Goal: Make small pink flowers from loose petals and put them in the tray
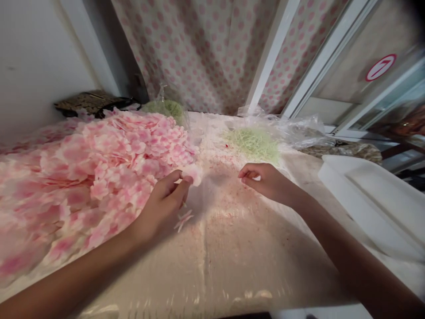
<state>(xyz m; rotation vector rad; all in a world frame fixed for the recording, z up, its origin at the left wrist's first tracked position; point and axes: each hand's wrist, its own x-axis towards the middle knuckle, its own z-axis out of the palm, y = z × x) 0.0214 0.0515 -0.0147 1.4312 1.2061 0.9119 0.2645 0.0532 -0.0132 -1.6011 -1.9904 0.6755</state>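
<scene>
The left hand (pixel 162 208) is pinched shut on a pale pink fabric petal (pixel 195 174), gripping its edge between thumb and fingers, just beside the near edge of a large heap of pink-and-white petals (pixel 99 177). Directly below that hand, a small pink petal fragment (pixel 183 220) lies on the clear plastic sheet (pixel 232 252) covering the table, and pink specks are scattered across the sheet. The right hand (pixel 267 181) hovers apart from the left over the sheet, its fingers curled inward; whether it holds anything small cannot be told. Ahead of it lies a tuft of pale green shredded fibre (pixel 254 144), with a crumpled clear plastic bag (pixel 299 130) just behind. Another clear bag of the same green fibre (pixel 168 108) stands behind the heap, near a dark patterned bag (pixel 93 102) by the white wall (pixel 40 57). A white plastic tray (pixel 372 199) sits at the right of the table. Beyond the table hang a polka-dot curtain (pixel 206 53) and a glass door bearing a round red-and-white sign (pixel 380 67).
</scene>
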